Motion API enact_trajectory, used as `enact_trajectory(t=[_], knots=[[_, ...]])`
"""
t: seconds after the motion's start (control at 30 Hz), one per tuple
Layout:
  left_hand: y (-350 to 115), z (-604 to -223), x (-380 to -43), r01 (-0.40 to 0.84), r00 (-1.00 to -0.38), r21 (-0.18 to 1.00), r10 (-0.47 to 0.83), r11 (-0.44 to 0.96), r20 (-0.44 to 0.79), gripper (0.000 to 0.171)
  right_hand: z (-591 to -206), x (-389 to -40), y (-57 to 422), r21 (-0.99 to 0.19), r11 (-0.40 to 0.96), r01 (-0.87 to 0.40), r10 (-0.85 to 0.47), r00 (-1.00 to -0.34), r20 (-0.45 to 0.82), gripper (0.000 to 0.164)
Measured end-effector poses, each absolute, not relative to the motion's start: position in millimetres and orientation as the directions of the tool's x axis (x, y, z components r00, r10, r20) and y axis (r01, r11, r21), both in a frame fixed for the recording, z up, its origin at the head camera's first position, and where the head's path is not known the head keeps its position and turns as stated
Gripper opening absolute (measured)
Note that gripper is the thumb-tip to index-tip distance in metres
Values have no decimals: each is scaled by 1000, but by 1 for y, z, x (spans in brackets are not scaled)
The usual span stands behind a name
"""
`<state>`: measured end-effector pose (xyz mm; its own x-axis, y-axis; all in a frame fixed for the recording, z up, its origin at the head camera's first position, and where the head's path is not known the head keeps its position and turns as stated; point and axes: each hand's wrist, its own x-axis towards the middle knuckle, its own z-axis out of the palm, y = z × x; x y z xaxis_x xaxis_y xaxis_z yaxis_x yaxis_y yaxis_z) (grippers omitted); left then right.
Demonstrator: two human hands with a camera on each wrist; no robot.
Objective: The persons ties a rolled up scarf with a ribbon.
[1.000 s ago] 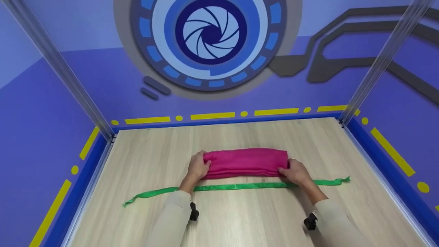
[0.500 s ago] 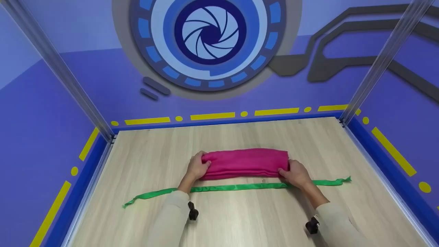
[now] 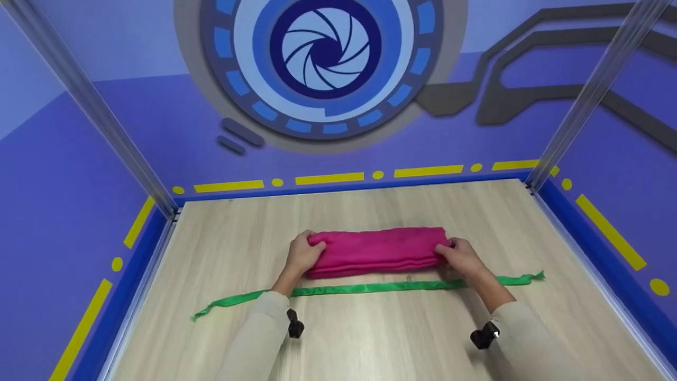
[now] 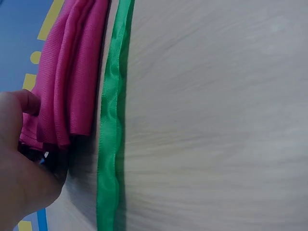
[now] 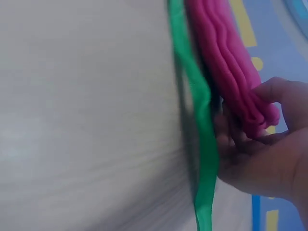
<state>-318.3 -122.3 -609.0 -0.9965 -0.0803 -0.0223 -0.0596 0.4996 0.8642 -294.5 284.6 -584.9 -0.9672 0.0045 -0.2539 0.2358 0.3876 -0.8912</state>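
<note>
A folded magenta cloth (image 3: 376,251) lies across the middle of the wooden table (image 3: 370,338). My left hand (image 3: 302,255) grips its left end, thumb on top and fingers under the folds. My right hand (image 3: 461,257) grips its right end the same way. A green ribbon (image 3: 370,288) runs flat across the table just in front of the cloth. The left wrist view has the cloth's folded layers (image 4: 67,91) beside the ribbon (image 4: 109,139), with the left hand (image 4: 21,163) at the end. The right wrist view has the cloth (image 5: 231,82), the ribbon (image 5: 199,120) and the right hand (image 5: 262,144).
Blue walls with yellow markings close in the table at the back and both sides. Metal posts (image 3: 90,106) (image 3: 592,95) rise from the two far corners. Bare wood lies in front of the ribbon and behind the cloth.
Both hands have shifted slightly away from me along the cloth's ends. The right hand moved up off the ribbon and the cloth's ends look a little raised.
</note>
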Motion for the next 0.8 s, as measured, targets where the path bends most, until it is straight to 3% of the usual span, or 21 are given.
enact_trajectory(t=[0.27, 0.5, 0.8], knots=[[-129, -589, -319, -51, -999, 916, -11, 397, -51, 22, -577, -302, 285, -964, 91, 249, 11, -968, -249, 19], [-132, -576, -316, -87, -993, 970, 60, 228, -103, 25, -568, -306, 288, -953, -157, 260, 13, -964, -265, 21], [-133, -551, -305, -155, -979, 965, 98, 211, -179, 29, -557, -312, 289, -969, -134, 207, 54, -975, -216, 21]])
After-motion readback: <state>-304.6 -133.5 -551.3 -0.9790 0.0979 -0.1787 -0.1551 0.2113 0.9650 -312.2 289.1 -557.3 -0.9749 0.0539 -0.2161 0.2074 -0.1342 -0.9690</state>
